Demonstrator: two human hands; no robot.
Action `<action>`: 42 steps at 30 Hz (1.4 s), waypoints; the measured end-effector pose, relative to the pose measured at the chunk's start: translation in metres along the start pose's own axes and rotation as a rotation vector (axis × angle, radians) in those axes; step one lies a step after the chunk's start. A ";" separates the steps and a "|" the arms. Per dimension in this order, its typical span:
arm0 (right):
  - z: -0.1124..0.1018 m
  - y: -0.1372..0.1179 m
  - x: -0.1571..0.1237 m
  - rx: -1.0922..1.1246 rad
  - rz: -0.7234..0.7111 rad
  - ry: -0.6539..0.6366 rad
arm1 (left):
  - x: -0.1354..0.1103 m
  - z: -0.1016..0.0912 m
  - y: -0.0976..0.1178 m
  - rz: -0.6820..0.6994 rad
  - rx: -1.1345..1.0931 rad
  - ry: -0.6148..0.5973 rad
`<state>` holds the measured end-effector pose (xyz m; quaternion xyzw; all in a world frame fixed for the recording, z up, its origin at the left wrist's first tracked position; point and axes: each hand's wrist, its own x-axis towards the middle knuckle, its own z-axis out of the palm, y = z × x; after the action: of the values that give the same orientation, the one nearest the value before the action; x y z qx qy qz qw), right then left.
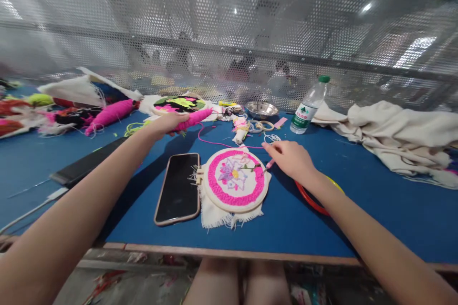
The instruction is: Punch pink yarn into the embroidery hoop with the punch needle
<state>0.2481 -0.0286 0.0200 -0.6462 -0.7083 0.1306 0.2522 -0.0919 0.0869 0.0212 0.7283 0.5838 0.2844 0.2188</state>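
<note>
My left hand point(172, 123), left of centre in the frame, is wrapped round a pink yarn bundle point(196, 117), with its pointed end sticking out to the right. From there a pink strand point(220, 143) runs slackly across the middle of the picture to my right hand point(291, 157), right of centre, where my thumb and fingers pinch it. Just under those fingers is a pink-handled needle point(269, 164), slanting down to the hoop's right edge; I cannot tell whether I also grip it.

The round hoop point(236, 180) lies flat at the centre of the frame, its white cloth showing a pink ring around a purple flower, with frayed edges below. Just left of it lies a dark-screened phone point(178, 189). A red and yellow ring point(312, 199) is partly hidden beneath my right forearm.

Farther out, above my left hand, sits a black flowered piece point(181, 101); a metal bowl point(262, 113) stands upper centre and a green-capped bottle point(308, 107) to its right. Cream cloth point(400, 126) is heaped at the right, more pink yarn point(111, 114) lies at the left, all on the blue table point(293, 236).
</note>
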 end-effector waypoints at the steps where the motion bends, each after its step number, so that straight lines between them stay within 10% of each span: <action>1: 0.004 -0.008 0.006 0.035 -0.032 -0.020 | -0.003 -0.002 0.006 -0.015 -0.075 -0.060; 10: 0.057 -0.095 0.094 0.528 -0.230 -0.485 | -0.024 0.010 0.041 -0.032 -0.603 -0.371; 16: 0.048 -0.076 0.109 0.657 -0.273 -0.666 | -0.025 0.011 0.031 -0.018 -0.676 -0.419; 23: 0.023 -0.050 0.127 0.762 -0.263 -0.473 | -0.031 0.002 0.033 0.002 -0.483 -0.528; 30: -0.001 -0.028 0.134 0.764 -0.173 -0.274 | -0.026 -0.004 0.023 0.012 -0.268 -0.363; 42: -0.058 0.061 0.146 0.766 0.219 0.426 | -0.024 -0.024 0.000 -0.091 -0.093 -0.346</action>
<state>0.3249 0.1144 0.0654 -0.5898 -0.4685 0.2734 0.5982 -0.1123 0.0632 0.0351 0.7285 0.5560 0.1714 0.3617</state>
